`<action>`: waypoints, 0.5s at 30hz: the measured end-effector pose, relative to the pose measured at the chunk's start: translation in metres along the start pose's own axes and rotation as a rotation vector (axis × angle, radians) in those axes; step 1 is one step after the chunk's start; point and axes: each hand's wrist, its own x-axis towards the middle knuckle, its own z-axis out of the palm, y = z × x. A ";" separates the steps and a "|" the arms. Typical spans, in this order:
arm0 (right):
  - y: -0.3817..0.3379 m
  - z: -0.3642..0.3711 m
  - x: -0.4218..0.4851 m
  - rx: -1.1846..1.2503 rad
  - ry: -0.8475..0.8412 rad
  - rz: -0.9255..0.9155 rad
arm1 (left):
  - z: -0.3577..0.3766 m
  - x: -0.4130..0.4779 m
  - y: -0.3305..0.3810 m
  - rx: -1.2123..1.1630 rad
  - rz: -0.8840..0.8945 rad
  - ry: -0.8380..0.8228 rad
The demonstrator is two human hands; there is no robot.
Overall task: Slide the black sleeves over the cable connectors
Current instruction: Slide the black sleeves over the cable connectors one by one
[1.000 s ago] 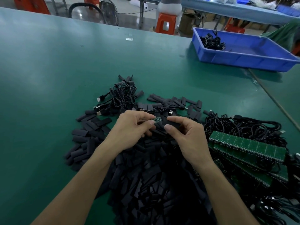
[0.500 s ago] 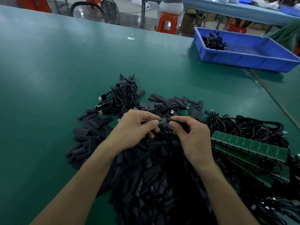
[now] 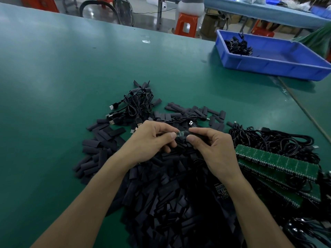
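Observation:
My left hand [image 3: 150,140] pinches a small green connector board [image 3: 180,134] between thumb and forefinger. Facing it, my right hand [image 3: 213,149] pinches a black sleeve [image 3: 194,135], whose open end meets the board's right end. Both hands hover above a large heap of loose black sleeves [image 3: 170,194] that spreads toward me. A bundle of black cables with USB plugs [image 3: 138,104] lies just beyond my left hand.
Stacked green circuit-board strips [image 3: 275,163] lie to the right on a tangle of black cables [image 3: 272,140]. A blue tray [image 3: 272,61] holding a few cables sits at the far right. Bare green tabletop [image 3: 53,86] stretches to the left.
My hands have drawn closer together. The sleeve in my right hand now reaches the end of the connector board, where a gap showed a second ago.

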 end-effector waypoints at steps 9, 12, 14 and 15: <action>-0.003 -0.013 0.008 0.058 -0.220 0.037 | -0.005 -0.001 0.000 0.040 0.010 -0.094; -0.006 -0.013 0.009 0.062 -0.286 0.027 | -0.007 -0.002 0.000 0.048 0.023 -0.133; -0.007 -0.010 0.009 0.044 -0.309 0.017 | -0.006 -0.002 0.000 0.032 0.010 -0.153; -0.007 -0.009 0.008 0.032 -0.309 0.008 | -0.005 -0.002 -0.001 0.017 0.001 -0.158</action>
